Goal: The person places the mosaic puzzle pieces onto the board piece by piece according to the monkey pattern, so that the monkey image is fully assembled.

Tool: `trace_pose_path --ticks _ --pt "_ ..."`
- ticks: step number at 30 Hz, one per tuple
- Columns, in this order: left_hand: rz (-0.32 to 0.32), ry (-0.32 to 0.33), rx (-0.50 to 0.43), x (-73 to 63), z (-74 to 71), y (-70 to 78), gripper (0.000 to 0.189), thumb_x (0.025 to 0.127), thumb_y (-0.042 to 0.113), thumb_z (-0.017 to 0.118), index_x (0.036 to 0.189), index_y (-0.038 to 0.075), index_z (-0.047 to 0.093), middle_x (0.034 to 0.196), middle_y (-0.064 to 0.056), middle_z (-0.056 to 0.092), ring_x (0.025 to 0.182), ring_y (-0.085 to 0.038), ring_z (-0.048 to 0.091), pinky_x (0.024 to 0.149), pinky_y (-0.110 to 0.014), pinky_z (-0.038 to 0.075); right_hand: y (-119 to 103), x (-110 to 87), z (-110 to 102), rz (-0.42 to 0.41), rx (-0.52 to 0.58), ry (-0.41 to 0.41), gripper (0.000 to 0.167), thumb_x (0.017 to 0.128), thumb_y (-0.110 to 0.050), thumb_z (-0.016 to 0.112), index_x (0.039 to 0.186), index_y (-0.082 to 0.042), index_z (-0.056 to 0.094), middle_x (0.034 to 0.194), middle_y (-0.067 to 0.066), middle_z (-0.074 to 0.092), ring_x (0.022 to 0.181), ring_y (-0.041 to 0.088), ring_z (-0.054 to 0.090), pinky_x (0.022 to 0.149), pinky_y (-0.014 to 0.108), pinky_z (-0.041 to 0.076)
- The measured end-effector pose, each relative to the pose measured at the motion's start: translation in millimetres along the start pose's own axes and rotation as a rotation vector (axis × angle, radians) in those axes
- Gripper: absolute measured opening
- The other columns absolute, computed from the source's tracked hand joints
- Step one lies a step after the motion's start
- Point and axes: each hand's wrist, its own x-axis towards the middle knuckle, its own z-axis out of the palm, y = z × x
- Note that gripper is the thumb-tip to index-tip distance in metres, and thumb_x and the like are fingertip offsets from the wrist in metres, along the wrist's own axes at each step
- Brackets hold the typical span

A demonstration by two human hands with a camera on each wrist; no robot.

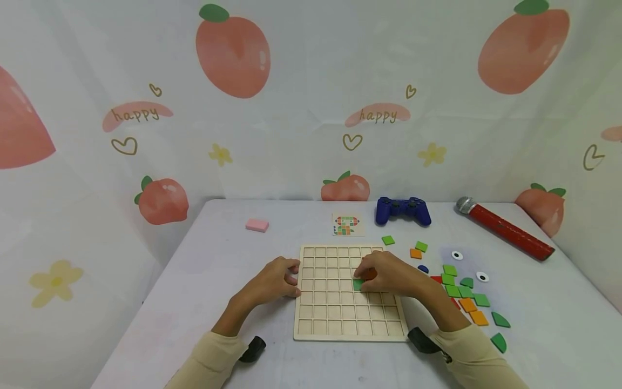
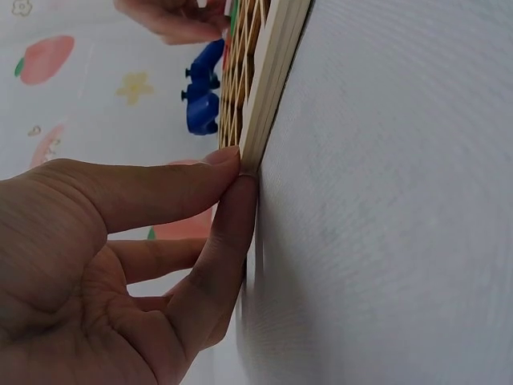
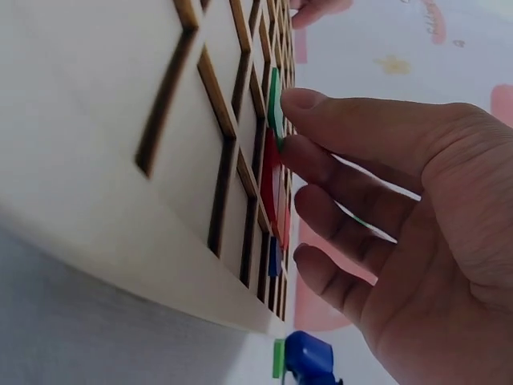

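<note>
Beige sleeves [image 1: 209, 361] showed nearest, arms reaching to wooden grid board [image 1: 334, 312]. Left hand [image 1: 273, 281] pinched board's left rim, thumb and index. Right hand [image 1: 386, 273]: thumb and index fingertips bent at green tile [image 1: 357, 284], which was on board, right of centre; could not tell whether pinched or only pressed. Red tile [image 3: 269, 176] next to it on board, below fingers. Orange tiles [image 1: 480, 318] lay loose right of board; picture card [image 1: 347, 224], blue controller [image 1: 402, 210] lay beyond.
</note>
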Motion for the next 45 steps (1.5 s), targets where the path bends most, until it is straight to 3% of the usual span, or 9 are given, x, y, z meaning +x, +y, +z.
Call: trace_pose_path --ticks 5,16,27,34,45 --pt "-0.001 -0.004 -0.004 0.5 0.3 -0.6 0.054 0.08 -0.004 0.089 0.126 -0.008 0.062 0.12 -0.016 0.059 0.099 -0.02 0.069 0.073 -0.029 0.058 4 -3.0 -4 0.018 0.06 0.017 0.022 0.089 -0.014 0.085 0.111 -0.013 0.08 0.098 -0.004 0.071 0.091 0.016 0.061 0.08 0.028 0.052" --pt "0.002 -0.001 -0.001 0.0 -0.5 -0.1 0.069 0.08 -0.003 0.089 0.141 -0.011 0.057 0.12 -0.013 0.06 0.1 -0.019 0.069 0.074 -0.029 0.059 24 -18.7 -36 0.137 0.021 0.143 0.03 0.094 -0.018 0.08 0.121 -0.007 0.077 0.098 -0.002 0.071 0.091 0.018 0.06 0.073 0.032 0.052" --pt "0.006 -0.005 -0.017 0.5 -0.5 -3.5 0.067 0.08 -0.003 0.089 0.138 -0.012 0.059 0.122 -0.014 0.061 0.1 -0.019 0.07 0.076 -0.028 0.059 53 -45.9 -68 0.306 -0.018 0.217 0.042 0.096 -0.027 0.079 0.13 -0.005 0.073 0.106 0.005 0.071 0.102 0.026 0.062 0.08 0.036 0.053" --pt "0.018 -0.014 -0.018 -0.3 -0.9 -4.1 0.068 0.081 -0.001 0.088 0.14 -0.012 0.057 0.122 -0.014 0.06 0.102 -0.02 0.069 0.077 -0.029 0.059 72 -66.8 -79 0.368 -0.052 0.265 0.043 0.095 -0.026 0.079 0.131 -0.003 0.071 0.109 0.009 0.073 0.103 0.03 0.064 0.087 0.052 0.056" --pt "0.016 -0.012 -0.016 -0.2 -1.2 -3.3 0.067 0.081 -0.001 0.088 0.14 -0.011 0.058 0.121 -0.014 0.06 0.102 -0.021 0.07 0.077 -0.029 0.059 98 -90.9 -90 0.521 -0.029 0.248 0.047 0.098 -0.024 0.073 0.138 -0.001 0.065 0.122 0.023 0.07 0.11 0.042 0.064 0.084 0.057 0.058"
